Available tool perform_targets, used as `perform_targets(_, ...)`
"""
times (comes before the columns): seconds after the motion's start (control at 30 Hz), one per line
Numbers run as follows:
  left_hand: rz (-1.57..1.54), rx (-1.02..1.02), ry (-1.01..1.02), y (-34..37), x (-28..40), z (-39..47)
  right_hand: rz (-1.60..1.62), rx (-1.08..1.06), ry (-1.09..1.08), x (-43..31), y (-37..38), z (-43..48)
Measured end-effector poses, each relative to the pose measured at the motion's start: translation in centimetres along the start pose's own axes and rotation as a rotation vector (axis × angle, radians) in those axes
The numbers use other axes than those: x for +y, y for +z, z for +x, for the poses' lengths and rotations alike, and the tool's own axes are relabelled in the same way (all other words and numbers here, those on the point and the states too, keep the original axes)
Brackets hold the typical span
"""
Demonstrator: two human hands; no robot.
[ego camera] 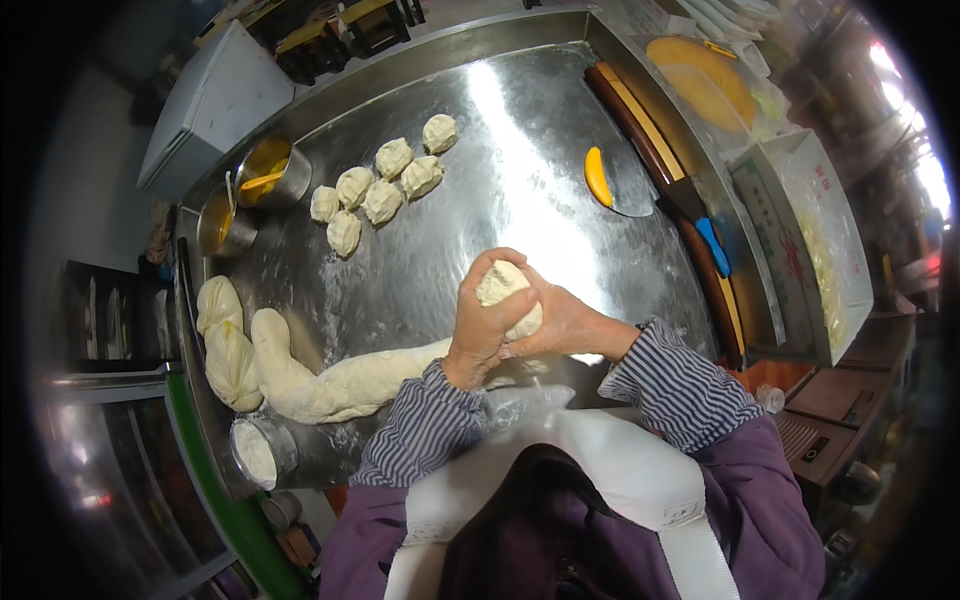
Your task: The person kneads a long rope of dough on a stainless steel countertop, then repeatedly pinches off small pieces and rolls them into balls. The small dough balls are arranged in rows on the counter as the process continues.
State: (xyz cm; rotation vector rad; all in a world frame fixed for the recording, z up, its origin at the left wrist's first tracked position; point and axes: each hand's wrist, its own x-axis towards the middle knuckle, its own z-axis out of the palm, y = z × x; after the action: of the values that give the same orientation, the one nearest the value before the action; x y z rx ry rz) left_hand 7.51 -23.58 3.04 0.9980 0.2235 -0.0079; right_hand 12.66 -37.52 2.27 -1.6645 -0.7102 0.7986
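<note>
Both of my hands are wrapped around one ball of dough (501, 283), held above the steel worktop. My left hand (480, 322) cups it from the left, with the thumb pressed across its front. On the other side, my right hand (559, 319) closes around it. Behind and below my left wrist lies a long, thick roll of dough (360, 382), its left end bent upward. Several pleated dough balls (382, 201) sit grouped on the worktop (450, 247) farther off to the left.
Two steel pots (289, 180) with yellow contents stand at the left, near bagged dough (225, 352). A metal container of flour (259, 454) is at the near left. A yellow-handled scraper (598, 178), long wooden rods (637, 127) and a blue-handled tool (712, 247) lie right. A carton (810, 247) stands beyond.
</note>
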Motion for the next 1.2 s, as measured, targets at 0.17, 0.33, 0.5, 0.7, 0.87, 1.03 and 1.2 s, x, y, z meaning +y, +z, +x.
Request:
perform_targets(0.17,0.118,0.098,-0.016,-0.7,-1.5,2.9,-0.358,0.113,0.130,1.8,0.1,2.4)
perform_targets(0.33,-0.237,0.361,-0.051,-1.0,-1.6,6.4,-0.569,0.320,0.021,3.1,-0.6,6.2)
perform_targets(0.5,-0.264,0.185,-0.261,-1.1,0.3,8.2,-0.204,0.463,0.465,6.5,-3.0,9.9)
perform_targets(0.7,1.270,0.146,0.419,-6.0,0.6,19.0,0.029,0.372,0.166,9.7,-3.3,6.5)
perform_targets(0.87,1.547,0.052,0.384,-9.1,-2.6,19.6,0.527,0.268,0.312,9.0,-3.8,3.2)
perform_targets(1.03,0.639,0.101,0.021,-5.6,-4.6,10.7,0.916,0.560,0.455,5.2,-2.0,4.1)
perform_targets(1.2,-0.346,0.344,-0.108,-4.1,-3.4,5.5,0.217,0.401,-0.135,-0.5,3.3,3.2)
